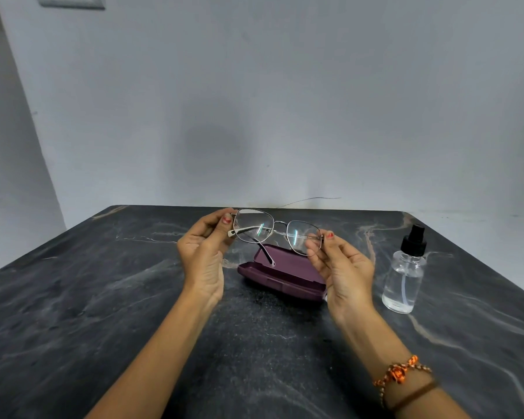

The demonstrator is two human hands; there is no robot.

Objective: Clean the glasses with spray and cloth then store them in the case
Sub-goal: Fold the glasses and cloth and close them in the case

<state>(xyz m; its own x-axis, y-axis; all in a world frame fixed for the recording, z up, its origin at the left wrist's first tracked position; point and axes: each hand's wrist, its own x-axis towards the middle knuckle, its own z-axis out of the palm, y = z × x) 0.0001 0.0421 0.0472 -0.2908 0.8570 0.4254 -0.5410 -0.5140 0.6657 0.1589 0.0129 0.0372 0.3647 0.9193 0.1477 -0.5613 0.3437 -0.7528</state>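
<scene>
Glasses (277, 232): held in the air over the open case (285, 275), long axis running left to right, tilted down toward the right.
Left grip (204, 249): pinches the left hinge end.
Right grip (341, 261): pinches the right hinge end; one temple hangs down toward the case.
Next move: likely spraying; the spray bottle (404, 273) stands just beside the right hand, which is the nearer one.
Cloth: not in view.
Materials: thin metal frame, clear lenses; purple hard-shell case; clear bottle with black pump; dark marbled surface (103, 297).
</scene>
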